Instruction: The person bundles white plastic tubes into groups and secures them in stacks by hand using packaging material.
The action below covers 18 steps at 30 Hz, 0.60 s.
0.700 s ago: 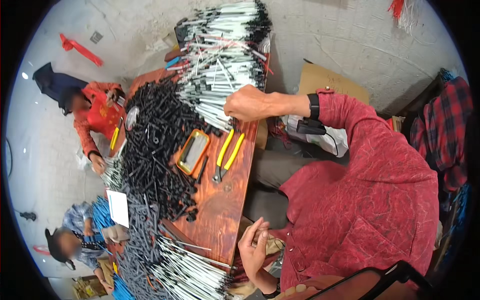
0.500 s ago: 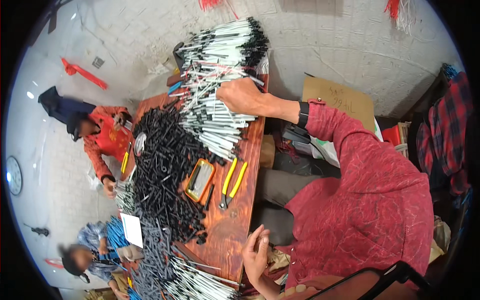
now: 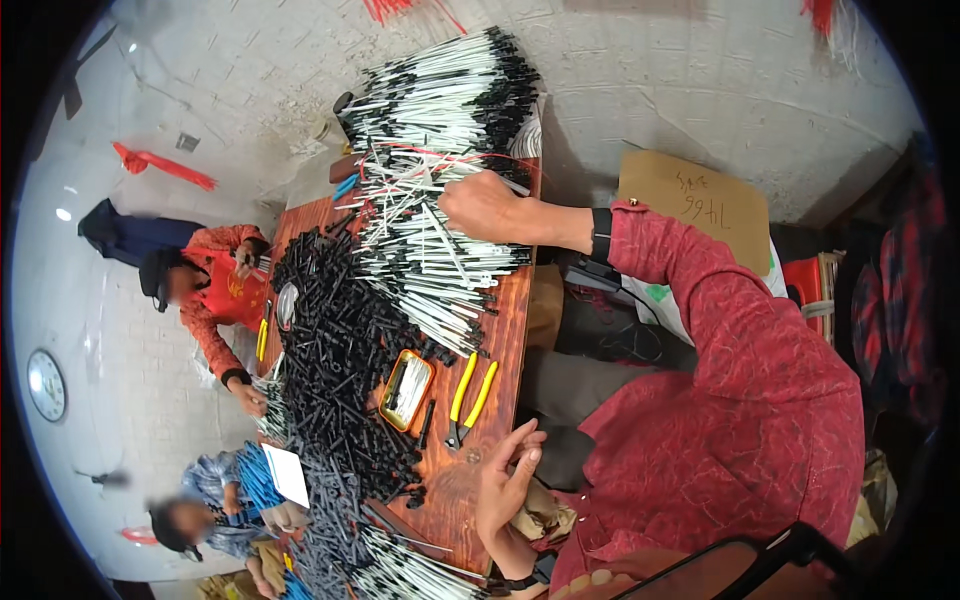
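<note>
My right hand (image 3: 482, 206) is closed above a heap of thin white strips with black ends (image 3: 430, 180). Its fingers press into the strips, and what they hold, if anything, is hidden. My left hand (image 3: 508, 482) is raised beside the table's near edge, fingers apart and nothing visible in it. Closest to it lie yellow-handled pliers (image 3: 470, 400) and an orange-rimmed tray (image 3: 408, 390) with pale and dark pieces inside. A slim black rod (image 3: 427, 424) lies by the tray.
Black plastic pieces (image 3: 330, 350) are heaped across the wooden table (image 3: 460, 510); grey pieces (image 3: 335, 510) and more white strips (image 3: 410, 570) adjoin them. Two people (image 3: 205, 290) (image 3: 205, 520) work on the far side. A cardboard box (image 3: 695, 205) stands near my right arm.
The whole view has shifted slightly. My right hand stays closed over the white strips, and my left hand stays raised by the table edge.
</note>
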Each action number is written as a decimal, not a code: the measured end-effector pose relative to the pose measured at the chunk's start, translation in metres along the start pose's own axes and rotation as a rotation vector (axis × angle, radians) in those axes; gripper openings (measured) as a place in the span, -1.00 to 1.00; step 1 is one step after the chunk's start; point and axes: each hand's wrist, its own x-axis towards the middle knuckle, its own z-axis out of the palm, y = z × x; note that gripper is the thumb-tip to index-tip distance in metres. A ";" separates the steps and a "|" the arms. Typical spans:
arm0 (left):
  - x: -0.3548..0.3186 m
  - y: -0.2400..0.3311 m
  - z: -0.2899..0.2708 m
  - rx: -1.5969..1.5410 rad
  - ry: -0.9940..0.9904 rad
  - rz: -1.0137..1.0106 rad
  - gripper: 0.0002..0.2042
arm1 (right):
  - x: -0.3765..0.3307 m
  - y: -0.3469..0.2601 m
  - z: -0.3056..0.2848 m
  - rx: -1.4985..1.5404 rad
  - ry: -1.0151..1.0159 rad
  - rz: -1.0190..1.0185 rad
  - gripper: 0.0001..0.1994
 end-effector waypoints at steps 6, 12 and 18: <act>0.001 -0.013 -0.004 -0.022 -0.097 -0.006 -0.61 | 0.019 -0.010 -0.006 -0.116 -0.247 0.021 -0.85; -0.010 -0.015 -0.006 -0.042 -0.047 -0.001 -0.60 | 0.024 -0.043 0.011 -0.008 -0.102 -0.162 -0.84; -0.036 -0.032 -0.005 -0.094 -0.017 0.037 -0.60 | -0.010 -0.113 0.014 -0.030 -0.524 -0.303 -0.80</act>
